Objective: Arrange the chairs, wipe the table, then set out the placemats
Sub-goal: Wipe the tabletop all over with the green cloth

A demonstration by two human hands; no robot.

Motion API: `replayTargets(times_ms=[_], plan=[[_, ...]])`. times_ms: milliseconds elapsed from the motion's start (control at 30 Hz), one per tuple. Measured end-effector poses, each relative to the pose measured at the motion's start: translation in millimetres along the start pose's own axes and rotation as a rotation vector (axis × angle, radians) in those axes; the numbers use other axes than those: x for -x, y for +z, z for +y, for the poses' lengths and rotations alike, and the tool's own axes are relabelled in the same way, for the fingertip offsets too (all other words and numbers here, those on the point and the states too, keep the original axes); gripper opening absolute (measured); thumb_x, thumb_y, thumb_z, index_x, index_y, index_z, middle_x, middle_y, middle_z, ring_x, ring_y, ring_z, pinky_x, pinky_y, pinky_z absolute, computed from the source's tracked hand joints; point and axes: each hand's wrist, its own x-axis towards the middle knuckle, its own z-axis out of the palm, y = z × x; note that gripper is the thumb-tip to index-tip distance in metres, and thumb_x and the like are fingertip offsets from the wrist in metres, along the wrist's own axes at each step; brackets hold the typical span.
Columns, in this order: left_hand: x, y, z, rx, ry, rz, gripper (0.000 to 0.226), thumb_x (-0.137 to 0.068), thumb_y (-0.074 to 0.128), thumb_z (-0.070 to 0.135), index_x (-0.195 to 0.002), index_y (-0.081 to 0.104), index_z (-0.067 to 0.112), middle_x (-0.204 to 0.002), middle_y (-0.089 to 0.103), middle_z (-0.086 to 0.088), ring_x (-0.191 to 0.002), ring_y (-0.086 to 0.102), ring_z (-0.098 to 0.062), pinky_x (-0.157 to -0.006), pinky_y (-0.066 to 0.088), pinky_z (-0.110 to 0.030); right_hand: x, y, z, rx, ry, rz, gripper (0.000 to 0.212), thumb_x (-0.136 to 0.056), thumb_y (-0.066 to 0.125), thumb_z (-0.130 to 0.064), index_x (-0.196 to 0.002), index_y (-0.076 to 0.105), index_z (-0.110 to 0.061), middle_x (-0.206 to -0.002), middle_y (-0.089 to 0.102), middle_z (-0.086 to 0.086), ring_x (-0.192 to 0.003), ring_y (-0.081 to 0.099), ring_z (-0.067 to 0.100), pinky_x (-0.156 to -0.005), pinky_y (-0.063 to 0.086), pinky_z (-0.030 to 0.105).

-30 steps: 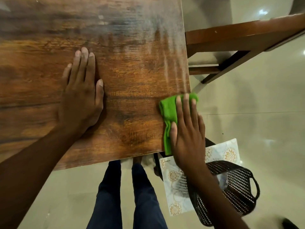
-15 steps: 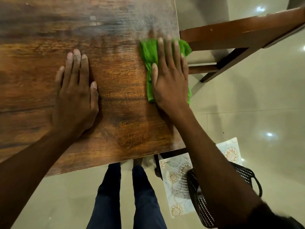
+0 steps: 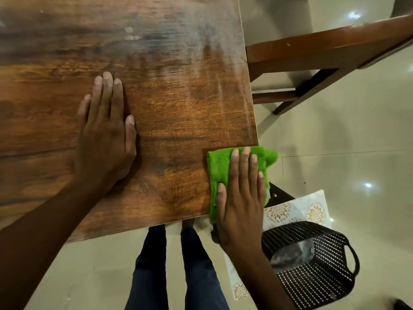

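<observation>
I look down on a brown wooden table (image 3: 174,104) with damp wipe streaks near its right edge. My right hand (image 3: 241,198) presses a folded green cloth (image 3: 218,166) flat on the table's near right corner, fingers straight; part of the cloth hangs past the edge. My left hand (image 3: 105,139) rests flat on the tabletop, fingers straight and together. A wooden chair (image 3: 324,52) stands to the right of the table. A white placemat with orange flower patterns (image 3: 297,211) lies low on the right, partly under a black basket.
A black perforated plastic basket (image 3: 317,269) with a handle sits at the lower right, something clear inside it. My legs in dark trousers (image 3: 174,269) stand on the glossy beige tiled floor (image 3: 346,135) below the table's near edge.
My right hand slid the green cloth away along the right edge toward the chair, then back to the near right corner. My left hand stayed flat on the table.
</observation>
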Motion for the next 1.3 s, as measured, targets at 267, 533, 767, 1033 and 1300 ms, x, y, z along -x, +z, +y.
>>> replayTargets(times_ms=[267,533,767,1033,1300], plan=[[1,1,0,0.024,0.003,0.025,0.065,-0.109,0.032,0.025,-0.168,0.015,0.006,-0.177,0.011,-0.013,-0.166,0.006,-0.024,-0.132,0.014,-0.047,-3,23,-86,0.058,-0.391,-0.092,0.073,-0.112,0.04,-0.047,-0.173,0.006,-0.024,-0.181,-0.002,-0.002,-0.167,-0.003,0.017,-0.135,0.016,0.045],[1,4,-2,0.044,-0.006,0.021,0.063,-0.11,0.03,0.024,-0.169,0.013,0.007,-0.178,0.009,-0.011,-0.166,0.004,-0.022,-0.133,0.014,-0.048,-165,2,-53,0.09,-0.107,0.218,0.066,-0.113,0.026,-0.048,-0.173,0.012,-0.022,-0.181,0.006,0.003,-0.167,0.003,0.021,-0.134,0.013,0.05],[3,0,-2,0.072,-0.053,0.038,0.067,-0.108,0.031,0.023,-0.168,0.009,0.003,-0.178,0.006,-0.015,-0.166,0.003,-0.025,-0.133,0.013,-0.047,-236,24,-173,0.135,-0.279,0.137,0.073,-0.11,0.02,-0.056,-0.172,0.01,-0.019,-0.18,0.005,0.009,-0.167,0.003,0.027,-0.134,0.002,0.051],[3,2,-2,0.077,-0.053,0.052,0.066,-0.11,0.027,0.026,-0.168,0.008,0.002,-0.177,0.005,-0.016,-0.166,0.002,-0.027,-0.133,0.008,-0.045,-243,11,-103,0.098,-0.29,0.18,0.067,-0.111,0.022,-0.052,-0.172,0.015,-0.025,-0.18,0.011,0.001,-0.167,0.008,0.022,-0.134,0.008,0.05],[4,3,-4,0.064,-0.043,0.059,0.065,-0.111,0.025,0.027,-0.168,0.008,0.001,-0.177,0.005,-0.017,-0.166,0.002,-0.028,-0.134,0.011,-0.048,-105,-12,2,-0.015,-0.114,0.102,0.065,-0.115,0.023,-0.042,-0.173,0.006,-0.018,-0.181,-0.004,0.002,-0.167,-0.004,0.018,-0.133,0.016,0.052]])
